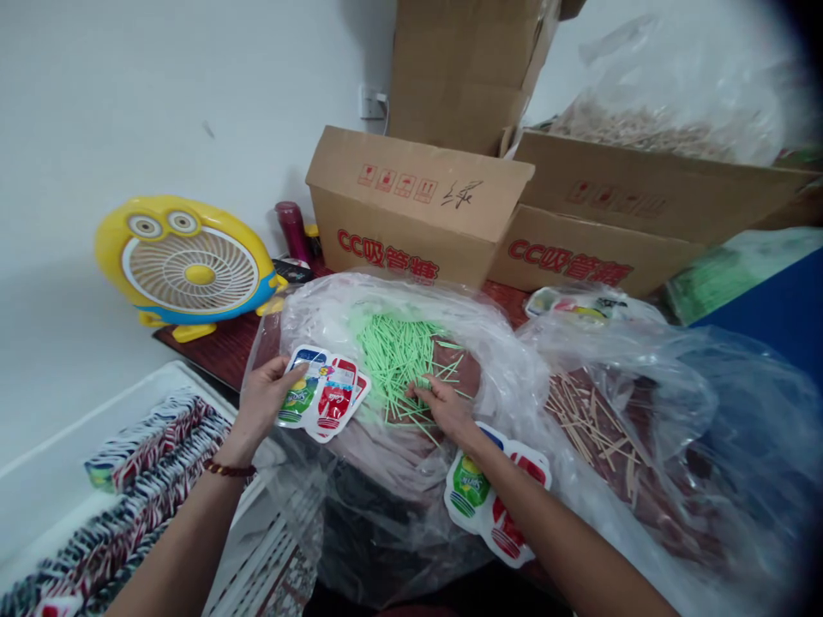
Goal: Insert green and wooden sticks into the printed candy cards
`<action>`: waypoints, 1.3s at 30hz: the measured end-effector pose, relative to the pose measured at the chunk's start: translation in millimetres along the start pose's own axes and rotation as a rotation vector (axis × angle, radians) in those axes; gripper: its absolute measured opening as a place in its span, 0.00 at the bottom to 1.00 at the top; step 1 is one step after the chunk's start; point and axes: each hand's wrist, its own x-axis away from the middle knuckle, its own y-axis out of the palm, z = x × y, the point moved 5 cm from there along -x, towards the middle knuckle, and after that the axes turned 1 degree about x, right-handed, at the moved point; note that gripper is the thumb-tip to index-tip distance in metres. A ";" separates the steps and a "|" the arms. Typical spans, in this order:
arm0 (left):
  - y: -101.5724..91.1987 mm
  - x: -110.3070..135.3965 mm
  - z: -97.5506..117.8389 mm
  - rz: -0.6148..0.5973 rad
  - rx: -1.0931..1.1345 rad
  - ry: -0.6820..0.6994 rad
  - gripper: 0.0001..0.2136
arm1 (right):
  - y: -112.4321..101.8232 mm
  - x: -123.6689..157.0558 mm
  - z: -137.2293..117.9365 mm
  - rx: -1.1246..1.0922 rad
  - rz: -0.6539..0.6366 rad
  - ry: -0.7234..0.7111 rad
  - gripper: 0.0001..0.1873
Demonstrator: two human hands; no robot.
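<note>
My left hand (273, 386) pinches a small stack of flat printed pouches (335, 396) with a green Sprite picture and a red Cola picture. Over a heap of thin light-green sticks (395, 356), my right hand (441, 403) has its fingertips closed on a few of them. The heap lies inside an opened clear plastic bag (507, 377) on the table. Below my right forearm, and partly covered by it, is another stack of the same pouches (471, 488).
A white tub (160, 377) with rows of packed pouches stands at left. A yellow fan (199, 266) sits behind it. Cardboard boxes (411, 218) line the back. Pale beige sticks (597, 428) lie in clear plastic at right, near a blue surface (771, 300).
</note>
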 end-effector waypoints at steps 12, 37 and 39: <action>30.0 37.7 11.4 -0.137 0.044 -0.104 0.15 | -9.8 -13.1 -32.7 -0.616 0.132 0.124 0.18; 129.4 83.7 -5.2 -0.532 -0.323 0.107 0.19 | -6.5 33.0 -49.0 0.136 -0.117 -0.002 0.06; 130.1 86.0 -3.9 -0.553 -0.318 0.109 0.20 | -10.6 35.9 -52.3 0.097 -0.130 0.002 0.06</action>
